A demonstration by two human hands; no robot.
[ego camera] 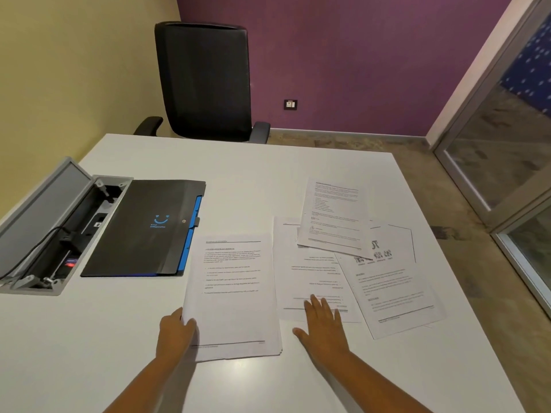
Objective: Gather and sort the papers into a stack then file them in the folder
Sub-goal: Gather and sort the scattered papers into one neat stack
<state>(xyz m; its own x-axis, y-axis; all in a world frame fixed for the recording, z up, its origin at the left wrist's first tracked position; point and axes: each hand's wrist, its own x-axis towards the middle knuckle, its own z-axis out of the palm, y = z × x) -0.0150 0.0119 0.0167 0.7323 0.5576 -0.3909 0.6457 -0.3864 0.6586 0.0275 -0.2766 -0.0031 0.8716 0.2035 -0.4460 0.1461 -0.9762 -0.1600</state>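
Evidently light, limp sheets: left hand (176,332) pinches the stack (232,293) at its corner; right hand (323,324) lies flat, fingers on a loose sheet (310,275).

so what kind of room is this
Most likely a small office or meeting room: a white table with a black office chair pulled up to it, an open cable and power box set into the tabletop, and a glass partition on the right.
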